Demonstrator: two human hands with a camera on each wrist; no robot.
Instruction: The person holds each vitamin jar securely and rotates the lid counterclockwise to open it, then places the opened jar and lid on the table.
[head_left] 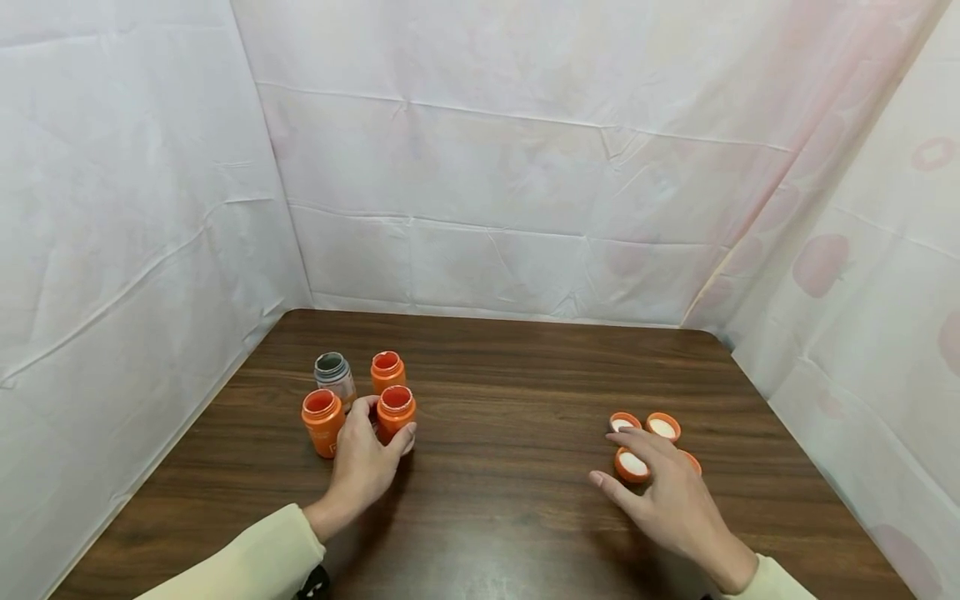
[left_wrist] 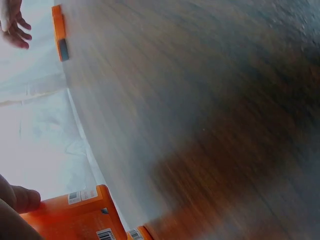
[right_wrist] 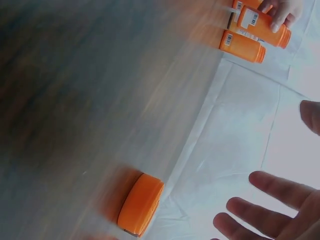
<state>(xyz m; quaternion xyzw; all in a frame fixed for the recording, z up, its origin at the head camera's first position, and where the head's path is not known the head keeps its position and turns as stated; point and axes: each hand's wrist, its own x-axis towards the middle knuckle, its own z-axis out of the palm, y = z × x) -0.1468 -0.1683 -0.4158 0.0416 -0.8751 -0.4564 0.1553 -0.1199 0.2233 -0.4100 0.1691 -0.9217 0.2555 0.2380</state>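
My left hand (head_left: 367, 462) grips an orange bottle (head_left: 396, 408) without a lid, fingers on one side and thumb on the other. Whether its base touches the table cannot be told. Close around it stand two more open orange bottles, one at the left (head_left: 322, 425) and one behind (head_left: 387, 371), plus an open grey bottle (head_left: 335, 375). Over on the right, my right hand (head_left: 667, 492) hovers with spread fingers above several caps, holding nothing. A front cap (head_left: 632, 465) and a back cap (head_left: 663, 427) show white insides; the hand partly hides others.
The brown wooden table (head_left: 510, 400) carries both groups, with a wide stretch of wood grain between them. White sheeting (head_left: 480, 183) hangs behind the table and along its left and right sides.
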